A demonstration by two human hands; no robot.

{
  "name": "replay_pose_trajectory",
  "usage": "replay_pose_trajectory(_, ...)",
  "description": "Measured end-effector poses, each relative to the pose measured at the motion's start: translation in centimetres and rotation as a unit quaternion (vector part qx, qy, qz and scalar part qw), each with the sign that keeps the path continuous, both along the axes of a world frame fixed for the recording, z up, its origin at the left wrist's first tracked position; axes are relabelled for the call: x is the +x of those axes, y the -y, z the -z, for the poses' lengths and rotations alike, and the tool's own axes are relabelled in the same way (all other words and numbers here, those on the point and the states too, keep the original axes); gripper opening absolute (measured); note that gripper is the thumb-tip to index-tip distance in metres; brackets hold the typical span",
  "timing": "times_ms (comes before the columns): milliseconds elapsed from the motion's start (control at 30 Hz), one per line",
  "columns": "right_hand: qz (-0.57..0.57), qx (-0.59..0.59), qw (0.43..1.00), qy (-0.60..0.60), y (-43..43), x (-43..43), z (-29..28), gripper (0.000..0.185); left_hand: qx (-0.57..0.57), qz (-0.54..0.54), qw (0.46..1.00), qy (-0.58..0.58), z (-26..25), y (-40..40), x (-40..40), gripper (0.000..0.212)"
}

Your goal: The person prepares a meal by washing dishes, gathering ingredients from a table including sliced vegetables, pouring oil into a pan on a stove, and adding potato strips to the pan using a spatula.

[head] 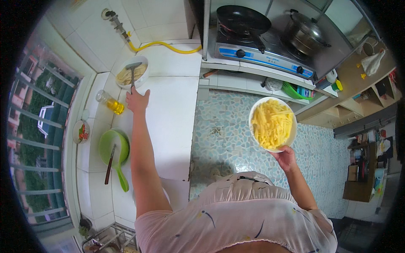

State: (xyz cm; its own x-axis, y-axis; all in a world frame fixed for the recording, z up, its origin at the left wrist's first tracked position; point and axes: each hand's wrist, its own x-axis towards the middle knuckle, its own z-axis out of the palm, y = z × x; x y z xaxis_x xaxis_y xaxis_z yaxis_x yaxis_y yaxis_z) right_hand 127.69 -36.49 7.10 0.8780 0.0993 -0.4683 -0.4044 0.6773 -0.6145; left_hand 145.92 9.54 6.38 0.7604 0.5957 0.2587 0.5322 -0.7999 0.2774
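My left hand [138, 101] reaches over the white counter with its thumb spread. Its fingertips meet the handle end of a spatula [133, 74], and no closed grip shows. The spatula's dark blade rests in a white bowl [144, 61] of pale, sliced food [122, 76]. Over the floor, my right hand [284, 157] grips the near rim of a white bowl [295, 132] heaped with yellow potato strips [272, 123]. A glass bottle of yellow oil [110, 102] is just left of my left hand.
A green ladle-like strainer or scoop [121, 151] with a dark-handled utensil [109, 164] lies left of my arm. A small bowl [81, 132] sits by the window. The gas stove [265, 57] carries a black frying pan [243, 20] and a lidded pot [305, 33]. A yellow gas hose [164, 45] crosses the counter's back.
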Motion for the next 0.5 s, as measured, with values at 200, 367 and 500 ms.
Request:
replay_pose_trajectory(200, 0.101, -0.011, 0.995, 0.009, 3.8, -0.4, -1.0, 0.051, -0.031, 0.034, 0.996, -0.076, 2.5, -3.8, 2.8, 0.040)
replay_pose_trajectory(367, 0.140, 0.011, 0.989, 0.039, 5.9, 2.1, -1.9, 0.051, -0.035, 0.042, 0.996, 0.068, 3.3, -2.5, 2.0, 0.030)
replay_pose_trajectory(500, 0.142, 0.030, 0.988, 0.058, 7.9, 5.9, -1.8, 0.051, -0.393, 0.110, 0.866, 0.288, 2.4, 2.2, -1.9, 0.026)
